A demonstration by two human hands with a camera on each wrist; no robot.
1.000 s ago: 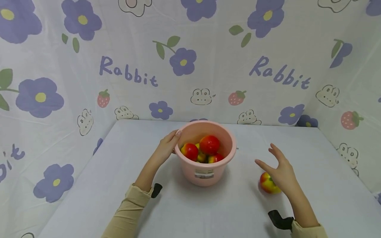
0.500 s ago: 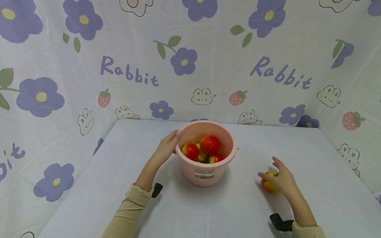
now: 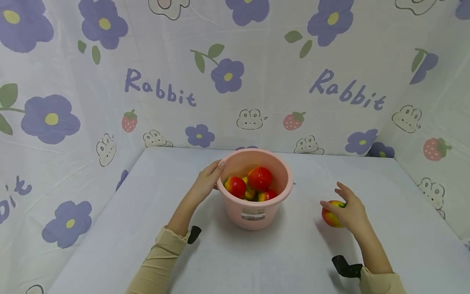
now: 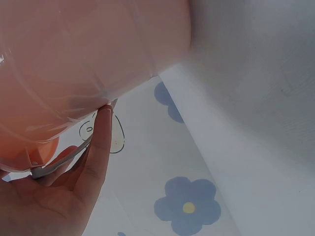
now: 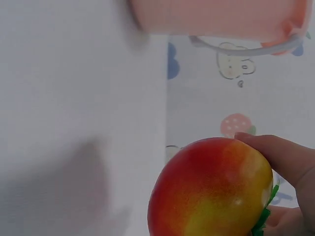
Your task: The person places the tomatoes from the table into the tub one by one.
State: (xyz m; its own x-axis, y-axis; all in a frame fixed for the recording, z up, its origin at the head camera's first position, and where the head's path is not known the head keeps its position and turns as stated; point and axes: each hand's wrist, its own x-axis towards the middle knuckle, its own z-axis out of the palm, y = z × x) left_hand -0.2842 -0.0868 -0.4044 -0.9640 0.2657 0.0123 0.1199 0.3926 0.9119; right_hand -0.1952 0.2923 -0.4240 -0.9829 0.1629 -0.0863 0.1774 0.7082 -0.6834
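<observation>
My left hand [image 3: 203, 183] grips the rim of a pink bucket [image 3: 253, 214] at its left side, thumb on the rim. In the left wrist view the fingers [image 4: 101, 152] lie along the bucket's outer wall, by its grey handle [image 4: 61, 162]. Inside the bucket sit several red-and-yellow fruits [image 3: 260, 178]. To the right, my right hand [image 3: 354, 216] pinches a glossy red-and-yellow fruit [image 5: 211, 189] with a green leafy top. That fruit hangs above the table, its shadow apart from it on the cloth.
A white cloth covers the table [image 3: 235, 265]. Behind it and at both sides hangs a white curtain [image 3: 271, 73] printed with purple flowers, strawberries and rabbits. A black wrist mount [image 3: 346, 267] sticks out beside the right forearm, another [image 3: 193, 234] beside the left.
My right hand has come down over the fruit, closed on it and raised it slightly off the table. The left hand and the bucket have stayed in place.
</observation>
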